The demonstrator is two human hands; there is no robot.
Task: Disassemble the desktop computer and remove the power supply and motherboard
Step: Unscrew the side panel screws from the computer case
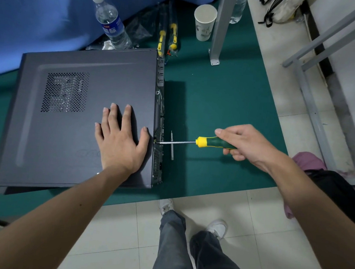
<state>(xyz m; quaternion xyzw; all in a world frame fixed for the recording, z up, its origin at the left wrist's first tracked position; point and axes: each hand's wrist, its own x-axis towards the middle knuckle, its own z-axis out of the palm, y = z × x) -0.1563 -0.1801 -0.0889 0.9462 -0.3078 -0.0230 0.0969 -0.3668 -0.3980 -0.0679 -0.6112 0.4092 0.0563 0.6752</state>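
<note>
**Head view: first screw on the case's rear panel**

Head camera looks down on a dark grey desktop computer case (79, 117) lying on its side on a green table mat (217, 99), side panel still on, so the power supply and motherboard remain inside, unseen. The left hand (120, 139) lies flat on the panel with fingers spread, likely to keep the case from sliding under the tool's push. The right hand (245, 144) curls round the green-and-yellow handle of a screwdriver (203, 143), held level so its shaft meets the rear panel (160, 133) squarely; the tip sits at the panel's edge, just beside the left thumb.

Whether the tip is seated in a screw head cannot be told: the spot is small and shadowed. A loose slim metal piece (172, 145), perhaps a spare bit, lies on the mat under the shaft. Two more yellow-handled tools (167, 39) in clear wrapping, a water bottle (110, 20) and a paper cup (204, 22) stand beyond the case. The case's left end runs out of clear view.
</note>
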